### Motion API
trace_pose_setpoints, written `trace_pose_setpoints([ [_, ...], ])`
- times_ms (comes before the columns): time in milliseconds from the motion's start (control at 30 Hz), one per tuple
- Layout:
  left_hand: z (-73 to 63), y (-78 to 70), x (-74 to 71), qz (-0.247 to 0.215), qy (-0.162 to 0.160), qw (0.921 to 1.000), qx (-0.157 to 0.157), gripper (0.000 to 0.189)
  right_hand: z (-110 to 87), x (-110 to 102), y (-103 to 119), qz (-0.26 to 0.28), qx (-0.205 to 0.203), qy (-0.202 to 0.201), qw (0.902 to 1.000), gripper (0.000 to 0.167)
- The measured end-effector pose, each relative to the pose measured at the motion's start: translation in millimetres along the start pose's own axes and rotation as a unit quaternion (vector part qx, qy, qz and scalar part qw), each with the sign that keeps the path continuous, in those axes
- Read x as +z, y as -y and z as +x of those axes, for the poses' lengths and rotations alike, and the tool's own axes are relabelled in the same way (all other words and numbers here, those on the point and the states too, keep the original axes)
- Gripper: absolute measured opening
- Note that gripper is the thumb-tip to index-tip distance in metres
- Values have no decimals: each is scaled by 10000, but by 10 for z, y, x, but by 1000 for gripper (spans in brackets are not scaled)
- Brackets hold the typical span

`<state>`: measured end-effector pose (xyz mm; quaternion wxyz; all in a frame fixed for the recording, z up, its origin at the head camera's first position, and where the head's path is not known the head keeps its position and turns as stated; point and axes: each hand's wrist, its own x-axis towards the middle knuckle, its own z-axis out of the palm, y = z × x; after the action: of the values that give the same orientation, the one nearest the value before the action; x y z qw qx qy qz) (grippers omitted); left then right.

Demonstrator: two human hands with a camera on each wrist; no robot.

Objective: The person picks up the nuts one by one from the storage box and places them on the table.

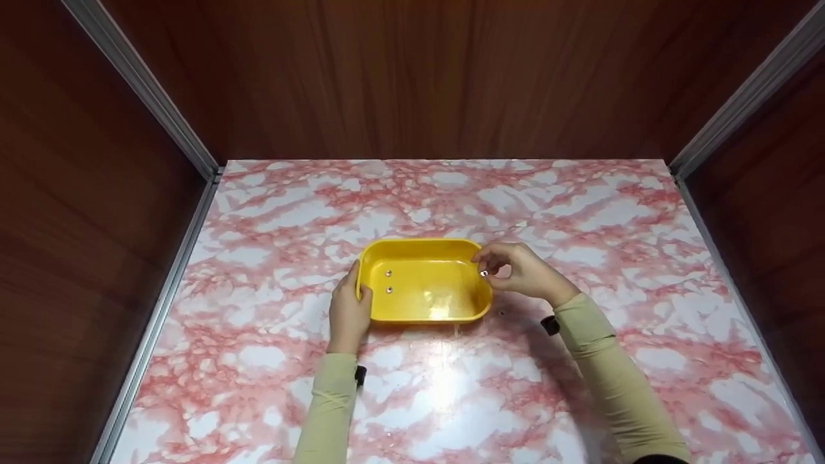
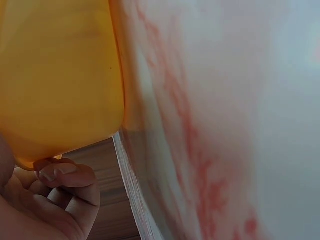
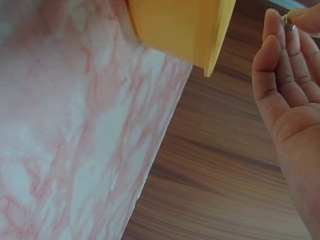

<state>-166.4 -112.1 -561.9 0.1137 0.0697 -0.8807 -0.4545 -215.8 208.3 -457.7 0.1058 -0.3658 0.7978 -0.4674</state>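
Note:
A yellow plastic tub [image 1: 425, 248] with rounded corners is at the middle of the marbled table. On its left end, my left hand [image 1: 350, 312] grips the rim with the thumb on the inner side; in the left wrist view, curled fingers [image 2: 75, 175] lie against the tub's wall [image 2: 60, 75]. Over the tub's right end, my right hand [image 1: 525, 270] pinches a small shiny metal piece [image 1: 484, 274] between thumb and fingertips. The right wrist view has this metal piece [image 3: 287, 22] at the fingertips, its exact kind too small to tell. Two small round shiny pieces [image 1: 388, 274] show on the tub's floor, at the left.
The red-and-white marbled table [image 1: 271, 386] stretches around the tub. Dark wood-grain panels [image 1: 412, 77] stand behind and at both sides, with grey metal strips [image 1: 148, 90] along their edges. A tiny dark speck [image 1: 502, 313] lies right of the tub.

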Motion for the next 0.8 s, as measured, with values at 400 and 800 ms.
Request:
trace_pose_setpoints([
  [400,6,13,10,-32,-75,9999,143,53,-168,-44,-17,-143,159,-60,9998,34],
  [800,2,9,7,13,-67,10000,44,53,-307,-37,-280,-158,302,-71,9994,31],
])
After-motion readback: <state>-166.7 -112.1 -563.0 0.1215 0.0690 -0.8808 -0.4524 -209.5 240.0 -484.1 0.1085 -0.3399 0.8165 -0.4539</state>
